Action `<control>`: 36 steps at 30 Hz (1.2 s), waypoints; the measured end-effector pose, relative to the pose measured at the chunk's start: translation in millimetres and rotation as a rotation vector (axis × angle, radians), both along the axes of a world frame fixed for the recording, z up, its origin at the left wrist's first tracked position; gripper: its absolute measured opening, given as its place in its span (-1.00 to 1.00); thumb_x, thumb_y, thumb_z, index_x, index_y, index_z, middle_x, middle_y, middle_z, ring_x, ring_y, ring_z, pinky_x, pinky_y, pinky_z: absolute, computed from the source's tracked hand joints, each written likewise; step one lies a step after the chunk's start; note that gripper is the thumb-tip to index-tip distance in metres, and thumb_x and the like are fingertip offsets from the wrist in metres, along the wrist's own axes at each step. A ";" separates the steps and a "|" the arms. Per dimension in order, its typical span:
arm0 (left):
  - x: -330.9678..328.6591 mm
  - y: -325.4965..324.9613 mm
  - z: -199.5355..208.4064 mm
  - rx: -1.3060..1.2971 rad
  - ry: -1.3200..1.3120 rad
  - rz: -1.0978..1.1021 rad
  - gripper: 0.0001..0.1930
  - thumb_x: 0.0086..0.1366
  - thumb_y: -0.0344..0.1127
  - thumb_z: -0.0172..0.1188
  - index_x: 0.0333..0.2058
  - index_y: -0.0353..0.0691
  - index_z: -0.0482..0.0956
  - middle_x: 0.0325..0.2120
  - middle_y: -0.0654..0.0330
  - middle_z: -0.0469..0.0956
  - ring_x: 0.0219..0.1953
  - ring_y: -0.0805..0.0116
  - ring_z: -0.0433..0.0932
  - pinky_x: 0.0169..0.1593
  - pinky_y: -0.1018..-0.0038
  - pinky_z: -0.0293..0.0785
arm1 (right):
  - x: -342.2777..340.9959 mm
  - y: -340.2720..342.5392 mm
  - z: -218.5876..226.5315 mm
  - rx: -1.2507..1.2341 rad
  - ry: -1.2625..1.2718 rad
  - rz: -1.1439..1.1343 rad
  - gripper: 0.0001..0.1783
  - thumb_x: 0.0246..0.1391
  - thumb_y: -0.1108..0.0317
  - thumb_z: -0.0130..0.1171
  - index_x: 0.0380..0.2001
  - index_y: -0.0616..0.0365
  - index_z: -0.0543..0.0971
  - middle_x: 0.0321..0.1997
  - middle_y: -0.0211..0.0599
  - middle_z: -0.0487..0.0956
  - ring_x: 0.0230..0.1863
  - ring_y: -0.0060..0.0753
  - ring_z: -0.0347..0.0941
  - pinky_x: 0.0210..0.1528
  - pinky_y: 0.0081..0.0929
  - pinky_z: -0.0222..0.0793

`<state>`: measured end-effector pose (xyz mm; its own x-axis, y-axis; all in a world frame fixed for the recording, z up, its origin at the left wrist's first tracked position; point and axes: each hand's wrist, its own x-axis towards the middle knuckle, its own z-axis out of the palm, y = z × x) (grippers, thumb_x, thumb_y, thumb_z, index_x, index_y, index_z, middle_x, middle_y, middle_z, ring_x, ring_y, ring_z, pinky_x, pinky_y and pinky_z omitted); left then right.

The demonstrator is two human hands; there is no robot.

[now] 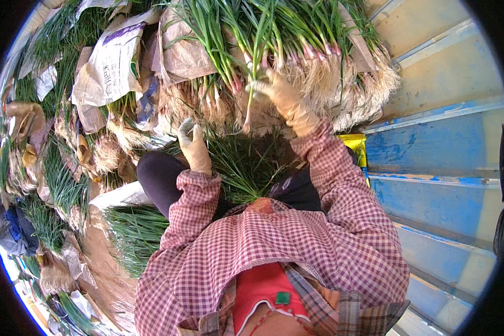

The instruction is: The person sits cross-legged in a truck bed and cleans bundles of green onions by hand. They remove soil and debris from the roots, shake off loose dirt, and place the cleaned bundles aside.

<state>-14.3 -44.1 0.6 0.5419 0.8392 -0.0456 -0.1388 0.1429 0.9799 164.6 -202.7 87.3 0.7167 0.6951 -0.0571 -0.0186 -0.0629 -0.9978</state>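
In my right hand (280, 96), which wears a pale glove, a single green garlic stalk (249, 113) is pinched upright, its whitish bulb end hanging down and its leaves reaching up. Just beyond lies a large pile of green garlic (308, 47) with pinkish stems and long pale roots. My left hand (194, 147), gloved too, is raised above my knee with thumb and fingers apart and nothing between them. Loose green leaves (243, 168) lie between my legs, below both hands.
White printed sacking (111, 67) and brown sacking (182, 53) wrap bundles ahead and left. More bundled greens (134, 235) lie by my left side. A ribbed blue and cream panel (431, 148) runs along the right, with a yellow bag (354, 144) near my right knee.
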 end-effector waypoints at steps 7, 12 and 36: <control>-0.3 -42.3 23.0 -0.245 0.270 -0.689 -0.76 0.29 -0.23 -0.02 -0.21 -0.30 0.42 -0.48 0.28 0.46 -0.59 0.56 0.34 -0.46 0.61 0.35 | -72.1 12.8 -53.6 -0.119 -0.194 -0.007 -0.81 0.03 0.40 0.09 -0.26 0.21 0.45 -0.38 -0.39 0.51 -0.35 -0.60 0.38 -0.21 -0.56 0.33; -13.2 -37.0 18.0 -1.050 -0.441 -0.874 -0.78 0.33 -0.20 -0.12 -0.27 -0.22 0.41 -0.64 0.40 0.23 -0.65 0.62 0.15 -0.58 0.66 0.13 | -78.7 8.4 -78.3 0.671 0.949 -0.245 -0.93 0.11 0.39 0.00 -0.37 0.13 0.43 -0.45 -0.37 0.46 -0.45 -0.50 0.38 -0.34 -0.58 0.40; -180.1 50.0 151.3 -0.944 -0.828 -0.682 -0.60 0.37 -0.10 -0.27 -0.10 -0.35 0.32 -0.72 0.34 0.29 -0.74 0.60 0.25 -0.74 0.66 0.21 | -95.5 1.5 -118.4 -0.514 -0.438 0.305 -0.59 -0.04 0.20 0.08 -0.15 0.24 0.42 -0.27 -0.06 0.50 -0.28 -0.13 0.45 -0.13 -0.27 0.33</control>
